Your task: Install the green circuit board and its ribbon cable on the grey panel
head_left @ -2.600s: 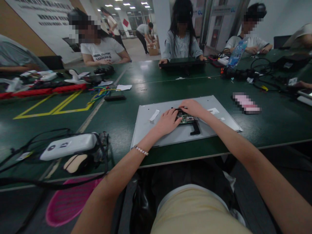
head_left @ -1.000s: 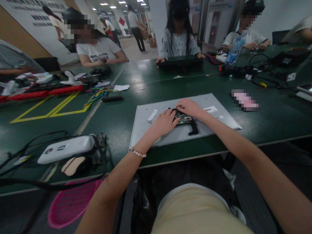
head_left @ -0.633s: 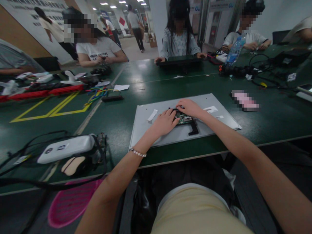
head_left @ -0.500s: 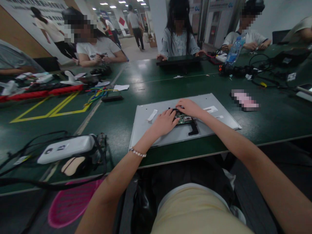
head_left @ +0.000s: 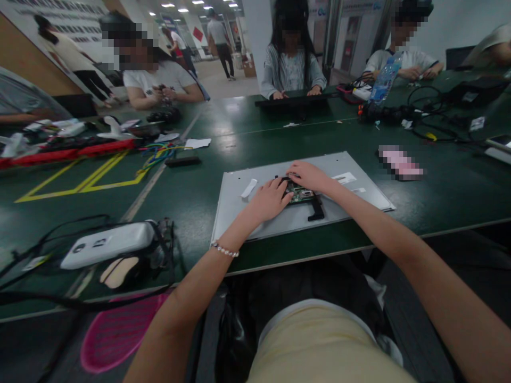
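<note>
A flat silver-grey panel [head_left: 275,226] lies on the green table in front of me. On its middle sits a green circuit board [head_left: 299,196] in a black frame, with a black bracket arm [head_left: 316,210] sticking out toward me. My left hand [head_left: 270,199] lies over the board's left side, fingers stretched out and resting on it. Bent fingers of my right hand [head_left: 306,175] press together at the board's far edge. Whatever is under those fingertips is hidden. White labels [head_left: 345,178] show on the panel beside my right wrist, and a white strip [head_left: 249,189] lies left of the board.
A white device [head_left: 109,244] with black cables and a beige mouse [head_left: 120,271] lie at the left. A pink phone-like object [head_left: 400,162] is to the right. Farther back stand a water bottle [head_left: 384,82] and a dark panel [head_left: 297,102] under a co-worker's hands.
My hands and the board look nearly the same. Across the table, the co-worker's hands have moved inward on the dark panel. In the background, a walking person has shifted left.
</note>
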Tool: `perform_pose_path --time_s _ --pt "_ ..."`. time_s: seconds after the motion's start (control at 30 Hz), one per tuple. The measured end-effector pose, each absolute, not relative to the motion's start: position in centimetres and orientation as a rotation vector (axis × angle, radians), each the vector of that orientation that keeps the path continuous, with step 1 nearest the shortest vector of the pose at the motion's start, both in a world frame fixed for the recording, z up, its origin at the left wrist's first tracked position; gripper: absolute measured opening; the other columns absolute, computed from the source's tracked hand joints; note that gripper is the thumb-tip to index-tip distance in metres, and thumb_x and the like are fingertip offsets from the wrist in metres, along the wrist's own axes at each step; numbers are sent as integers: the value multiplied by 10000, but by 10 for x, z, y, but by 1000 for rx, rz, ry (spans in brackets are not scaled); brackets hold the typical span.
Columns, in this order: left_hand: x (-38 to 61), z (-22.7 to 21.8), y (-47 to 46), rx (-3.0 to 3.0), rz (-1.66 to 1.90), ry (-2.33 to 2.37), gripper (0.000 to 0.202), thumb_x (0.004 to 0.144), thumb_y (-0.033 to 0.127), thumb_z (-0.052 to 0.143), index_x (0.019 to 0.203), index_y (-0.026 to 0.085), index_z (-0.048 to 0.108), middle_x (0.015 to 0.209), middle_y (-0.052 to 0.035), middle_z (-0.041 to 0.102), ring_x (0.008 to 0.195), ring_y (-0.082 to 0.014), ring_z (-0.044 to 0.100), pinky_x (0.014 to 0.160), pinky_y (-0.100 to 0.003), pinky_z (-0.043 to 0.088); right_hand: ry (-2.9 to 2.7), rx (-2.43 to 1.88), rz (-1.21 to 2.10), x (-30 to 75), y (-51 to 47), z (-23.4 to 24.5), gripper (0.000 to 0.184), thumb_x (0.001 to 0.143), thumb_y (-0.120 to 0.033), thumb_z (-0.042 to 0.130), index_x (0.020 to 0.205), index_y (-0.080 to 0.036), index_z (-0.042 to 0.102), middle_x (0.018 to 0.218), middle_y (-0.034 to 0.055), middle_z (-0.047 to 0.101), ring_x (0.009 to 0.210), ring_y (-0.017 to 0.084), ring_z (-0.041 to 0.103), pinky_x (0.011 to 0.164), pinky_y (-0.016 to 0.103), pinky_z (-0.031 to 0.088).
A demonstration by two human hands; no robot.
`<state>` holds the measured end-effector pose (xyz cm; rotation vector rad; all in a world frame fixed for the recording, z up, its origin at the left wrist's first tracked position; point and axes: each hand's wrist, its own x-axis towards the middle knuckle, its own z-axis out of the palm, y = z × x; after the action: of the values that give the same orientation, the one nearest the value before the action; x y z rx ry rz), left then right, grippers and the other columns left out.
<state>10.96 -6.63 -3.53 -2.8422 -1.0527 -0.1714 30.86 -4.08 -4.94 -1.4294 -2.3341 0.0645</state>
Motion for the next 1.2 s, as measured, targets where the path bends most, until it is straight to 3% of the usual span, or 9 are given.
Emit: perform_pose_path --time_s 1.2 --pt "110 -33 -68 -2858 -156 -1057 517 990 452 245 1359 126 402 1419 -158 420 1279 -263 421 1010 -394 367 -2360 -1429 59 308 -43 -47 299 949 -216 428 1124 -130 655 1094 129 598 1022 211 548 883 309 409"
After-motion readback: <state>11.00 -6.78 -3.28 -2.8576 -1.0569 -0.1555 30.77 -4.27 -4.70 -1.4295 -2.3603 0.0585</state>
